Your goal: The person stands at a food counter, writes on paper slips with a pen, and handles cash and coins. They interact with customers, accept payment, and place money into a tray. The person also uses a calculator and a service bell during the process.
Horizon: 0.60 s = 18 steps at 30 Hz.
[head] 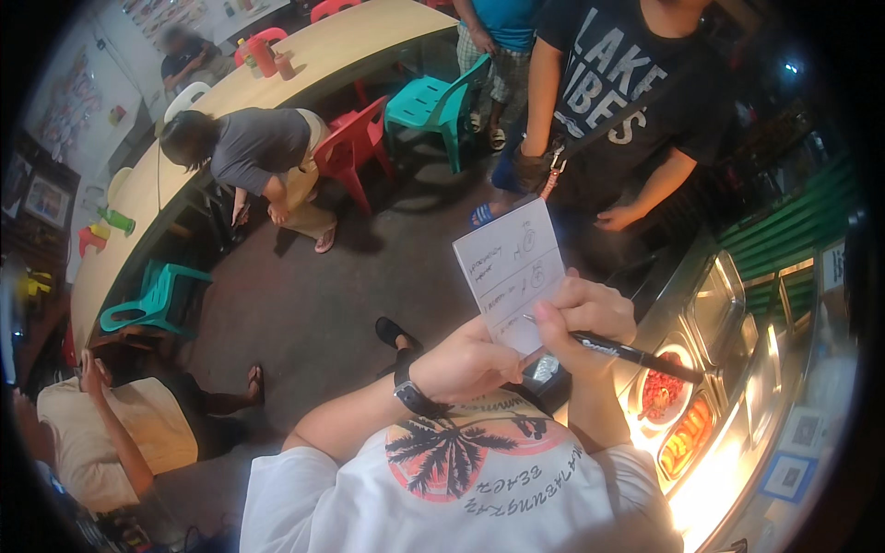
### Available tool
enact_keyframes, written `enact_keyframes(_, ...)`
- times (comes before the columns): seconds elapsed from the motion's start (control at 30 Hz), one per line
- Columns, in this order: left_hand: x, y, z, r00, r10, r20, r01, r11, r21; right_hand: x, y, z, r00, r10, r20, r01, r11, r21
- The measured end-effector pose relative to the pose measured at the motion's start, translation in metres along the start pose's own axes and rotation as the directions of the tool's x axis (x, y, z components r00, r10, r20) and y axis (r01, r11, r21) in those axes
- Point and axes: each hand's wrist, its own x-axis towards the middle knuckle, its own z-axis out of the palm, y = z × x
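Observation:
A small white notepad [505, 266] with handwriting and ruled lines is held up in front of my chest. My left hand [470, 363], a dark watch [413, 394] at its wrist, grips the pad by its lower end. In my right hand [588, 318] is a black pen [639, 359], its tip at the lower part of the page. The pen's back end points right, over towards the lit food trays.
On my right, a lit counter holds a dish of red food [664, 390] and a tray of orange-yellow food [686, 437]. A person in a black shirt [622, 90] stands ahead. Plastic chairs, a red one [356, 148] among them, line a long curved-looking table [346, 45]. Other people are nearby.

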Motion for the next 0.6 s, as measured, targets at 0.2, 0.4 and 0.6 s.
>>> enact_keyframes(0.2, 0.006, 0.015, -0.001, 0.996, 0.084, 0.039, -0.085, 0.996, 0.029, 0.006, 0.008, 0.009, 1.0, 0.003, -0.018, -0.004, 0.999, -0.033)
enact_keyframes(0.4, 0.004, 0.015, -0.001, 0.998, 0.06, 0.02, -0.061, 0.997, 0.043, 0.005, 0.009, 0.009, 0.999, -0.021, -0.048, 0.019, 0.998, -0.052)
enact_keyframes(0.6, 0.001, 0.021, -0.006, 0.997, 0.075, 0.03, -0.077, 0.996, 0.038, 0.007, 0.011, 0.008, 0.994, 0.104, 0.016, -0.105, 0.964, 0.246)
